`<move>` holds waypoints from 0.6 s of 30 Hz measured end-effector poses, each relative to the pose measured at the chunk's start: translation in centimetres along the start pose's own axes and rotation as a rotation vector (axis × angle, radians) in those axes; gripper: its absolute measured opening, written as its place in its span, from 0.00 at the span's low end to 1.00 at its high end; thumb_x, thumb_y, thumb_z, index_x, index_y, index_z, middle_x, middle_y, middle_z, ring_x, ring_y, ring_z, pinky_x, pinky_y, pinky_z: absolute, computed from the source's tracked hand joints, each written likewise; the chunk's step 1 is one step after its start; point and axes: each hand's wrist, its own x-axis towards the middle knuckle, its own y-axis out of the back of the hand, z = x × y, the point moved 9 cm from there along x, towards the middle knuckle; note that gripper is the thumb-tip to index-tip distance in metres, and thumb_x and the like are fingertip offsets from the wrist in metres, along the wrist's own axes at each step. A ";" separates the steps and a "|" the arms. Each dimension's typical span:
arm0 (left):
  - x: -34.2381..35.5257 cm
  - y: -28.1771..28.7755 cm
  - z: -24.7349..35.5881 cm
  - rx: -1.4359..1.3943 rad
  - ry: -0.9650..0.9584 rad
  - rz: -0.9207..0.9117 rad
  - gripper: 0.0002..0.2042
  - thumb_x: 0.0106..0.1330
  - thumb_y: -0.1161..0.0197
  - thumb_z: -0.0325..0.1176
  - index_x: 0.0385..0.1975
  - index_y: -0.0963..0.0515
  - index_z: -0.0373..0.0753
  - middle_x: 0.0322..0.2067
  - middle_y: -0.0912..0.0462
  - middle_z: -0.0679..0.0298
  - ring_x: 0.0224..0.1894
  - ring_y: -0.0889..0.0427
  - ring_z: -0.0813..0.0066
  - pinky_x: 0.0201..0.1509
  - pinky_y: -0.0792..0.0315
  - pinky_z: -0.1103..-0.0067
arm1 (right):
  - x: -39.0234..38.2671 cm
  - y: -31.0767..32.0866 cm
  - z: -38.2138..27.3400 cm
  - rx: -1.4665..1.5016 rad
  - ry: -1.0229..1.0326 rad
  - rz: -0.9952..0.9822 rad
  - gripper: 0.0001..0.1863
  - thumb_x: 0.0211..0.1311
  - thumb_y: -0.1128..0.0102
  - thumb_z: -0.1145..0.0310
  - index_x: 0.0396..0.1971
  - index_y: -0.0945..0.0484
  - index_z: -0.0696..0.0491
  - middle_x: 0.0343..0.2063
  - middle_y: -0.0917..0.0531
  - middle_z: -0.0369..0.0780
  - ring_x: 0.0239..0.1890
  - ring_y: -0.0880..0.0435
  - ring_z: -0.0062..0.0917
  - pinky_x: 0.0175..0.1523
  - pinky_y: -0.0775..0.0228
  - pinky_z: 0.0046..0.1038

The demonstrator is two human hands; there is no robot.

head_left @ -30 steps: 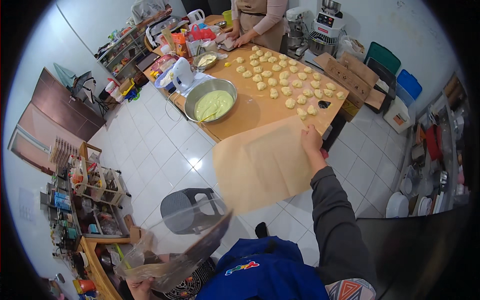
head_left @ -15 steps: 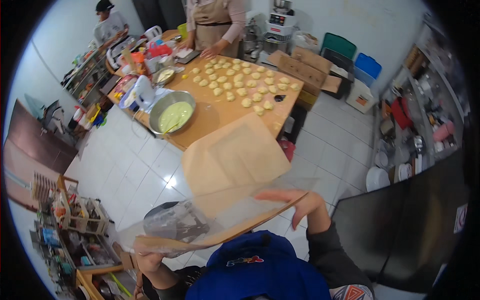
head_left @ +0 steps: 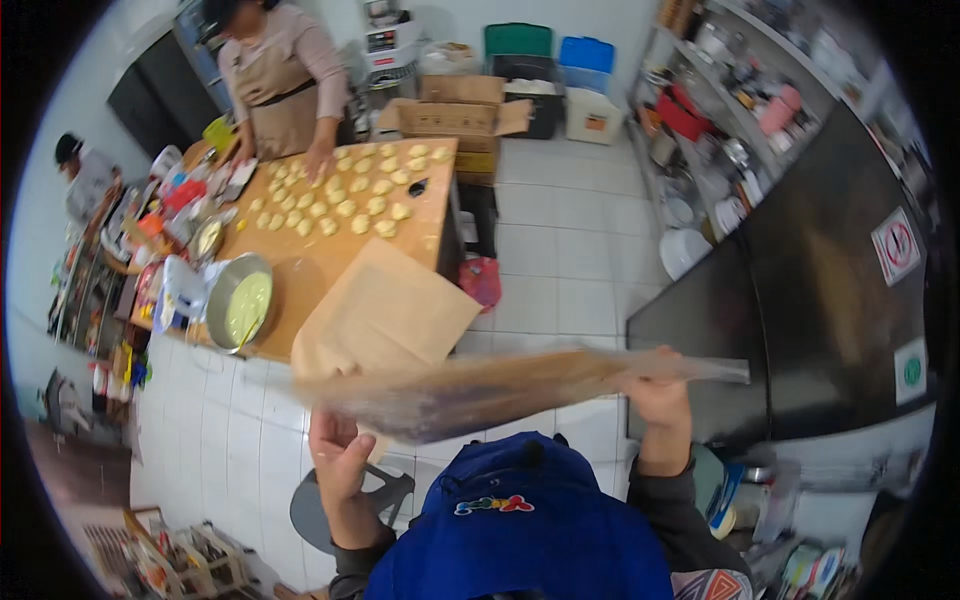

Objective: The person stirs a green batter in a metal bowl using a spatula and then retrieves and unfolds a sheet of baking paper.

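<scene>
A clear plastic bag with brown paper sheets (head_left: 510, 390) stretches across in front of me, smeared by motion. My right hand (head_left: 660, 395) grips it near its right end, where loose clear plastic sticks out beyond the fingers. At the other end my left hand (head_left: 340, 455) holds the lower edge, its thumb bent inward and some fingers hidden behind the bag. Beyond the bag a large tan paper sheet (head_left: 390, 305) lies over the near edge of the wooden table (head_left: 300, 265). Rows of pale dough pieces (head_left: 345, 208) sit farther back on that table.
A steel bowl of pale green batter (head_left: 222, 310) stands at the table's left. Behind the table a co-worker (head_left: 285, 85) reaches toward the dough. A dark fridge (head_left: 800, 290) rises on the right, and a grey stool (head_left: 310, 510) stands below my left hand.
The view has swung to the right. The bag has come up and moved right, now nearly level. My right hand, whose fingers were spread, has closed on the bag's end.
</scene>
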 end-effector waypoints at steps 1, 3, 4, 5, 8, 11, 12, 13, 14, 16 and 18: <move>0.9 -0.7 -1.0 0.029 -0.040 0.043 0.37 0.49 0.32 0.31 0.58 0.44 0.28 0.58 0.38 0.52 0.61 0.40 0.62 0.63 0.47 0.67 | -0.3 1.7 -0.6 -0.035 0.003 0.069 0.05 0.42 0.33 0.78 0.20 0.21 0.62 0.17 0.19 0.41 0.21 0.21 0.20 0.26 0.32 0.20; 1.8 -2.8 -3.7 0.102 0.037 0.006 0.38 0.53 0.35 0.35 0.62 0.49 0.37 0.62 0.47 0.57 0.65 0.49 0.61 0.65 0.54 0.64 | -1.4 4.7 -1.9 -0.106 0.015 0.203 0.05 0.42 0.33 0.79 0.21 0.20 0.62 0.18 0.19 0.40 0.21 0.21 0.19 0.27 0.32 0.20; 1.6 -3.5 -5.9 0.011 0.115 0.022 0.36 0.54 0.36 0.34 0.61 0.47 0.37 0.62 0.46 0.58 0.65 0.48 0.61 0.65 0.52 0.65 | -2.2 5.7 -2.5 0.084 -0.043 0.380 0.05 0.42 0.34 0.80 0.24 0.19 0.61 0.21 0.18 0.40 0.23 0.21 0.20 0.31 0.31 0.21; 1.0 -3.6 -8.5 -0.079 0.192 0.047 0.34 0.55 0.37 0.33 0.60 0.46 0.38 0.62 0.45 0.59 0.64 0.46 0.62 0.64 0.50 0.66 | -2.8 6.6 -3.4 0.069 -0.038 0.423 0.06 0.42 0.34 0.80 0.24 0.19 0.61 0.22 0.18 0.40 0.25 0.21 0.21 0.33 0.30 0.21; -1.1 -8.1 -16.7 -0.311 0.500 -0.084 0.28 0.57 0.39 0.29 0.57 0.42 0.40 0.58 0.40 0.62 0.62 0.43 0.67 0.61 0.43 0.69 | -4.5 9.1 -5.6 0.016 0.025 0.506 0.09 0.45 0.36 0.80 0.29 0.20 0.60 0.29 0.18 0.40 0.33 0.21 0.23 0.40 0.31 0.23; -4.2 -13.8 -24.0 -0.522 0.845 -0.293 0.33 0.53 0.34 0.39 0.59 0.42 0.45 0.60 0.43 0.65 0.63 0.46 0.61 0.63 0.52 0.59 | -6.2 10.5 -6.7 0.062 0.133 0.537 0.15 0.49 0.39 0.80 0.40 0.24 0.60 0.38 0.20 0.40 0.40 0.22 0.24 0.47 0.32 0.25; -4.7 -15.4 -25.6 -0.547 0.876 -0.335 0.34 0.52 0.34 0.41 0.59 0.42 0.45 0.61 0.45 0.66 0.63 0.47 0.62 0.64 0.53 0.59 | -6.7 11.0 -6.8 0.128 0.145 0.586 0.16 0.50 0.40 0.80 0.42 0.26 0.60 0.39 0.21 0.40 0.41 0.23 0.25 0.48 0.32 0.25; -5.0 -17.0 -26.7 -0.571 0.908 -0.380 0.36 0.51 0.33 0.42 0.59 0.43 0.46 0.62 0.47 0.67 0.64 0.48 0.63 0.64 0.54 0.60 | -7.3 11.5 -6.8 0.195 0.160 0.638 0.18 0.51 0.41 0.80 0.44 0.27 0.59 0.41 0.22 0.40 0.43 0.23 0.25 0.49 0.32 0.26; -4.6 -18.2 -27.0 -0.626 0.879 -0.425 0.36 0.50 0.33 0.43 0.59 0.43 0.46 0.62 0.46 0.67 0.64 0.47 0.64 0.64 0.54 0.60 | -7.8 12.0 -6.5 0.261 0.139 0.690 0.18 0.52 0.42 0.80 0.45 0.28 0.59 0.41 0.22 0.40 0.43 0.23 0.25 0.49 0.32 0.27; -3.7 -21.0 -26.8 -0.738 0.824 -0.519 0.37 0.50 0.33 0.45 0.60 0.42 0.47 0.61 0.43 0.66 0.64 0.46 0.65 0.64 0.55 0.61 | -8.9 13.4 -6.2 0.393 0.104 0.799 0.18 0.53 0.44 0.81 0.47 0.29 0.59 0.42 0.22 0.40 0.43 0.23 0.26 0.50 0.32 0.28; -3.5 -22.8 -25.4 -0.874 0.820 -0.633 0.37 0.50 0.34 0.48 0.60 0.42 0.48 0.59 0.39 0.66 0.62 0.44 0.66 0.64 0.53 0.63 | -10.9 15.2 -4.8 0.421 0.056 0.932 0.18 0.54 0.45 0.80 0.47 0.29 0.59 0.43 0.23 0.40 0.44 0.23 0.27 0.51 0.32 0.29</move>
